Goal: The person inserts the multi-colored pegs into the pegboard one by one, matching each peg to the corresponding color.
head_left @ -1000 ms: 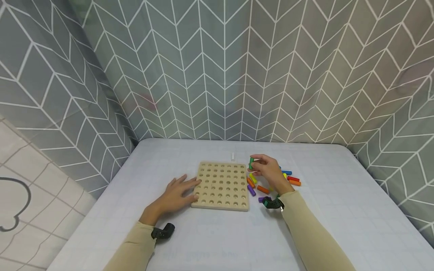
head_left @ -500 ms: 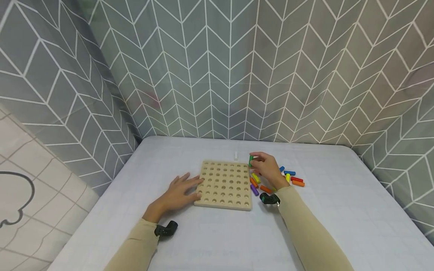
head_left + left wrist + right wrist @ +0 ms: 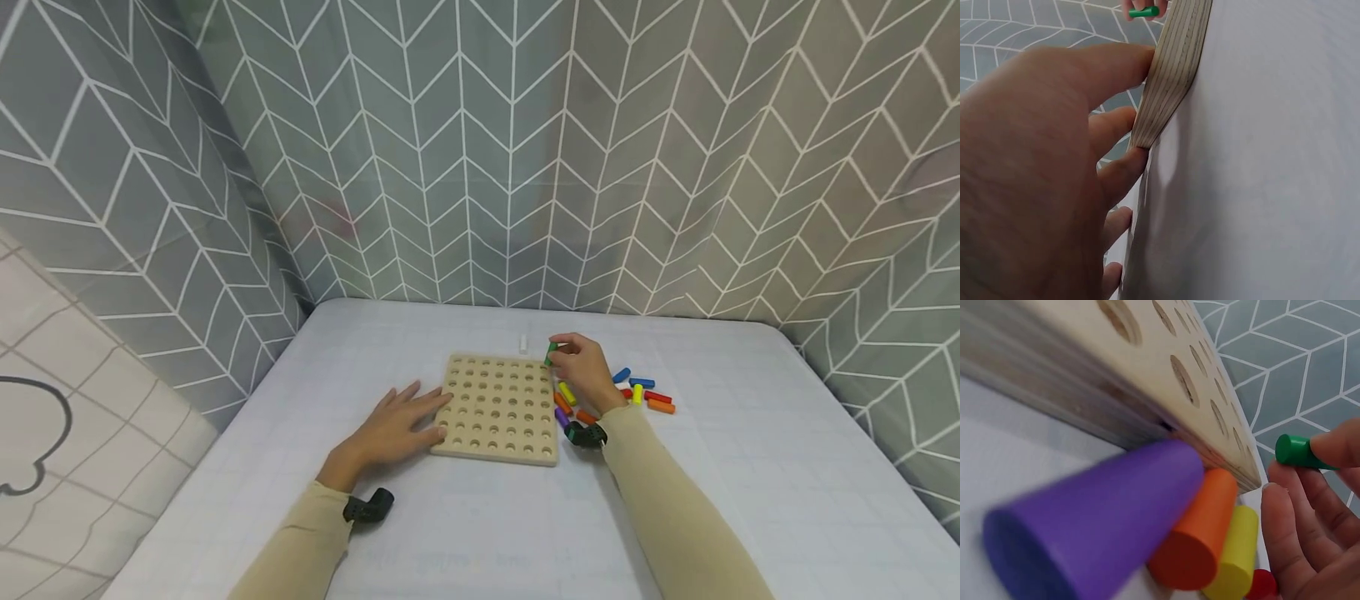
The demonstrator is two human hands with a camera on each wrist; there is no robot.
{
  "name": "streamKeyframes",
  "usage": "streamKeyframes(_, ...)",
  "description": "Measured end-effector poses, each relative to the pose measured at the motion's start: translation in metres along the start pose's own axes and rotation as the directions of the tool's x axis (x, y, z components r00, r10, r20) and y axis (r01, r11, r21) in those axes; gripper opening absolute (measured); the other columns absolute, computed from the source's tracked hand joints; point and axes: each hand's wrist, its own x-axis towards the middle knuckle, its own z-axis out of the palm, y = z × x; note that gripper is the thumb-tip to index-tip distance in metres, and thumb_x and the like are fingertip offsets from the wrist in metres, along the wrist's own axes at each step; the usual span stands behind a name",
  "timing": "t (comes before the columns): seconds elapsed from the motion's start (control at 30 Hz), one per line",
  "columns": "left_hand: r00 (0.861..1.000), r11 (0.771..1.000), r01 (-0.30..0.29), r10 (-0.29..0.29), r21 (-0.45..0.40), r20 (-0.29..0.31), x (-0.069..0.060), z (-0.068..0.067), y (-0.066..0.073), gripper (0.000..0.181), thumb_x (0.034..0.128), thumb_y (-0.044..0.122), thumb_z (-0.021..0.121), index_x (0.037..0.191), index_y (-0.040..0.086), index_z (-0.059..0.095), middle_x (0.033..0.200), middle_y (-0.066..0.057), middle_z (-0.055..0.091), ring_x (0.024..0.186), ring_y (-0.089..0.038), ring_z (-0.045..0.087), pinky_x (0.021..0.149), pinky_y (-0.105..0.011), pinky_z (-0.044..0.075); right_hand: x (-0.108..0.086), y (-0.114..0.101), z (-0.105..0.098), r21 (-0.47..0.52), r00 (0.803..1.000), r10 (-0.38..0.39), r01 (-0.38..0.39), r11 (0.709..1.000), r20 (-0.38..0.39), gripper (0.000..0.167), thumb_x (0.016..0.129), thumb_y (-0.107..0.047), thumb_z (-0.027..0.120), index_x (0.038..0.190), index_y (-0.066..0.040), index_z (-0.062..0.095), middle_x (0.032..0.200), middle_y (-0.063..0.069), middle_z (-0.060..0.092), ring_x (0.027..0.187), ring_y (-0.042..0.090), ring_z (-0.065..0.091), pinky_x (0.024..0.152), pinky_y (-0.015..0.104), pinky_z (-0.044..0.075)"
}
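Note:
A square wooden pegboard (image 3: 495, 408) with rows of round holes lies on the table. My left hand (image 3: 393, 433) rests at its left edge, fingers spread, and in the left wrist view the thumb and fingertips touch the board's side. Over the far right corner of the board, my right hand (image 3: 585, 367) pinches a green peg (image 3: 1294, 451) between thumb and fingers. The peg stands nearly upright in the head view; whether its lower end is in a hole cannot be seen. A purple peg (image 3: 1097, 519), an orange peg (image 3: 1194, 534) and a yellow peg (image 3: 1235, 550) lie beside the board's right edge.
A white peg (image 3: 523, 343) lies behind the board. To the right of the right hand are blue pegs (image 3: 642, 383), a red peg (image 3: 657, 397), another orange peg (image 3: 661, 407) and another yellow peg (image 3: 637, 394). A patterned curtain (image 3: 480, 150) hangs behind the table (image 3: 480, 533).
My right hand has moved left with the green peg, from beside the board to over its far right corner. The left hand stays at the board's left edge. The head view has shifted slightly.

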Motion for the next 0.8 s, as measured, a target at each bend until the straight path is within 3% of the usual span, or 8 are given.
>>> streamKeyframes(0.2, 1.000, 1.000, 0.020, -0.020, -0.021, 0.012, -0.0006, -0.0008, 0.0032, 0.066, 0.0946, 0.058, 0.056, 0.153, 0.030, 0.045, 0.160, 0.004, 0.034, 0.152, -0.031, 0.013, 0.121, -0.056, 0.002, 0.0008, 0.0033, 0.0038, 0.017, 1.000, -0.004, 0.004, 1.000, 0.016, 0.037, 0.098, -0.011, 0.061, 0.134, -0.001, 0.059, 0.112, 0.018, 0.059, 0.087, 0.030, 0.063, 0.073, 0.035, 0.058)
streamKeyframes(0.8, 1.000, 0.999, 0.021, -0.021, -0.040, 0.005, 0.0005, -0.0029, 0.0047, 0.065, 0.0936, 0.057, 0.060, 0.150, 0.027, 0.049, 0.160, 0.002, 0.036, 0.152, -0.033, 0.015, 0.121, -0.056, 0.002, 0.0043, 0.0016, 0.0094, -0.216, 0.999, -0.049, 0.045, 0.975, -0.014, 0.032, 0.097, -0.012, 0.063, 0.129, -0.006, 0.063, 0.117, 0.014, 0.062, 0.092, 0.027, 0.063, 0.080, 0.035, 0.058)
